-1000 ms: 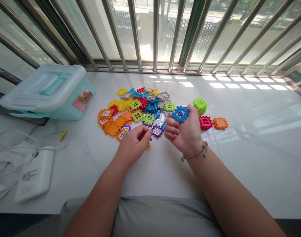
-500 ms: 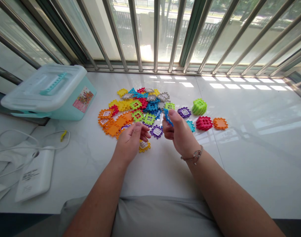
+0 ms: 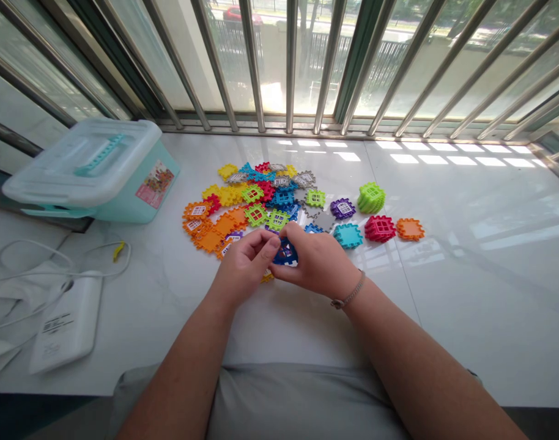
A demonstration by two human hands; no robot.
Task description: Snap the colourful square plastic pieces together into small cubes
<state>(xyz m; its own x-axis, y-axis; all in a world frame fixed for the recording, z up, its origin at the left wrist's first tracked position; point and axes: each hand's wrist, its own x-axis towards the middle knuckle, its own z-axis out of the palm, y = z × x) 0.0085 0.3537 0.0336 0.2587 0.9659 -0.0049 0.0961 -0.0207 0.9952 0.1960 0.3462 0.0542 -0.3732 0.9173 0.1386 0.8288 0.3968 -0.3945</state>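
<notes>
A heap of flat, toothed plastic tiles (image 3: 256,198) in many colours lies on the white sill (image 3: 467,293). Both hands meet just in front of the heap. My right hand (image 3: 318,260) is closed around a blue tile (image 3: 285,252), with its thumb on top. My left hand (image 3: 245,263) pinches the same blue tile from the left side. A yellow tile (image 3: 266,278) peeks out beneath the left fingers. To the right stand a green cube (image 3: 370,197) built of tiles, a red cube (image 3: 379,228), a teal tile (image 3: 348,234), a purple tile (image 3: 342,208) and an orange tile (image 3: 410,228).
A mint storage box with a clear lid (image 3: 93,168) stands at the left. A white power bank (image 3: 66,327) with white cables (image 3: 54,260) lies at the front left. Metal window bars (image 3: 288,61) close off the far edge.
My right hand has turned over and come down to the left with the blue tile. My left hand has closed on that tile. A teal tile and a purple tile now show to the right.
</notes>
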